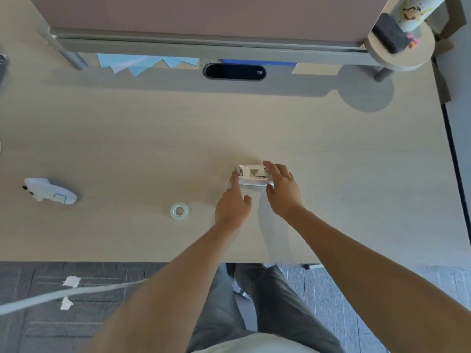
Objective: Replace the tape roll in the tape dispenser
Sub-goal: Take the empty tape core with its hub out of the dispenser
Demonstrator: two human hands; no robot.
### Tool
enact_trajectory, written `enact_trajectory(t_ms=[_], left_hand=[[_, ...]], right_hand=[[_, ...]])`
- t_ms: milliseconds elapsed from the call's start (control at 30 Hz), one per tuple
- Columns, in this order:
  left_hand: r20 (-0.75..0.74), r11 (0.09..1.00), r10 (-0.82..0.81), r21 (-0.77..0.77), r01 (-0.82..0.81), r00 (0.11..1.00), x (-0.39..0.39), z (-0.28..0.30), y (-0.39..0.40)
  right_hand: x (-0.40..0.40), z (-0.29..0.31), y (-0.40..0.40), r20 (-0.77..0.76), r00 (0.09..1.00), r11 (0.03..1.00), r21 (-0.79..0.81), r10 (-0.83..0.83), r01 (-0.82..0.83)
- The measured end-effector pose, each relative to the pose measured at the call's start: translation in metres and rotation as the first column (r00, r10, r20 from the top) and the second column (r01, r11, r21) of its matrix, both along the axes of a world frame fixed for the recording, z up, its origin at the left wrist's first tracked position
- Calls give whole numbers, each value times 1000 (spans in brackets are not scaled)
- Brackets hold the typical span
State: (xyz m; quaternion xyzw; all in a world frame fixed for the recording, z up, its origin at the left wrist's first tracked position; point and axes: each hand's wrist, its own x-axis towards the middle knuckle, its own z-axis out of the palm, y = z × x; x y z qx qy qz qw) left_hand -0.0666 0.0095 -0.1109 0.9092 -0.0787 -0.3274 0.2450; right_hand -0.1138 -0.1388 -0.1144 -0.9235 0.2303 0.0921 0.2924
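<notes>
A small white tape dispenser [252,174] sits on the light wooden desk [331,161], right of centre. Its roll cavity looks empty from above. My right hand [283,192] wraps around the dispenser's right end, fingers on the far side and thumb on the near side. My left hand [233,205] has its index finger stretched out, touching the dispenser's left end by the cutter; the other fingers are curled. A clear tape roll [180,211] lies flat on the desk, left of my left hand and apart from it.
A white controller [49,193] lies at the desk's left. A black oval cable port [234,72] and blue paper pieces [142,63] are at the back edge under a partition. A round side shelf [400,44] stands at the back right. Paper scraps [71,281] lie on the floor.
</notes>
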Motion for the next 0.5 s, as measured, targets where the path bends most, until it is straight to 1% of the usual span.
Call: enact_trajectory(t_ms=[133,200,300,333,400,500], left_hand=[[99,997,39,-76,-31,994,-35,-12,19],[198,995,41,-94,-23,979,-47,-20,29],[380,993,9,-110,35,925,-62,-38,42],[418,991,4,-120,52,908,-65,-44,45],[455,986,11,-155,67,891,-70,-55,48],[493,972,64,-228,58,868,-78,-69,52]], right_hand=[[-32,-8,21,42,999,1000,5,-6,6],[-44,-14,31,74,997,1000,4,-22,22],[-61,-26,44,154,988,999,18,-30,27],[-65,-30,47,185,982,999,29,-35,30],[-70,-38,50,237,971,998,50,-40,28],[-74,-48,51,295,954,997,66,-53,35]])
